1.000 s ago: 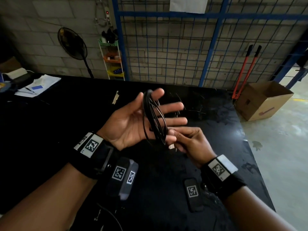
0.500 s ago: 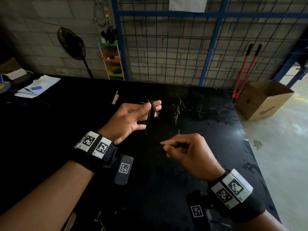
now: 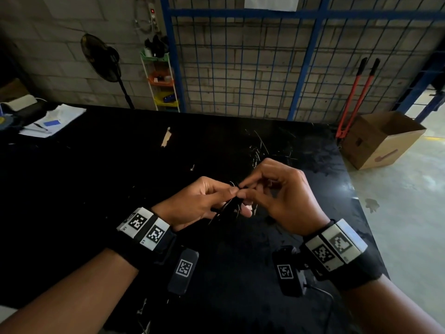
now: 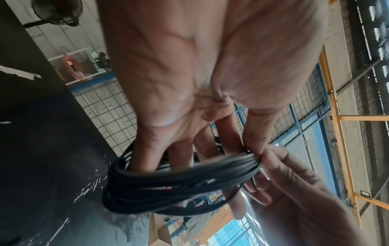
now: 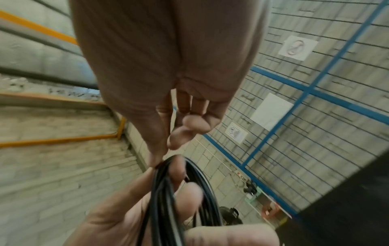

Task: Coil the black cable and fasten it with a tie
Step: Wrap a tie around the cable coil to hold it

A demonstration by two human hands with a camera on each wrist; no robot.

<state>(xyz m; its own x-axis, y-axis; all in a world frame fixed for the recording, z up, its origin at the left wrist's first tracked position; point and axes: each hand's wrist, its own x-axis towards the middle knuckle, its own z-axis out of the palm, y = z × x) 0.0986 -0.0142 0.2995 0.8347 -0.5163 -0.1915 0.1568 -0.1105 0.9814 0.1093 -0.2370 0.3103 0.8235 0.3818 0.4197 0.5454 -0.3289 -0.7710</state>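
The black cable [image 3: 228,206] is wound into a small coil of several loops, held above the black table [image 3: 108,189]. My left hand [image 3: 230,192] has its fingers through the coil [image 4: 179,181] and pinches its top between thumb and forefinger. My right hand [image 3: 243,191] meets it there, thumb and forefinger pinched [image 5: 158,164] against the top of the coil [image 5: 163,199] on a thin black tie [image 3: 232,183] that barely shows. The right hand's other fingers are curled in. Most of the tie is hidden between the fingertips.
Loose thin ties [image 3: 262,145] lie scattered on the table beyond my hands, with a paper scrap [image 3: 166,137] to their left. Papers [image 3: 53,119] sit at the far left. Off the table's right edge stand a cardboard box [image 3: 382,138] and red bolt cutters [image 3: 354,97].
My right hand, apart and pinching something thin half a second ago, has come up to the coil. My left hand has closed on the coil and drawn it nearer to me.
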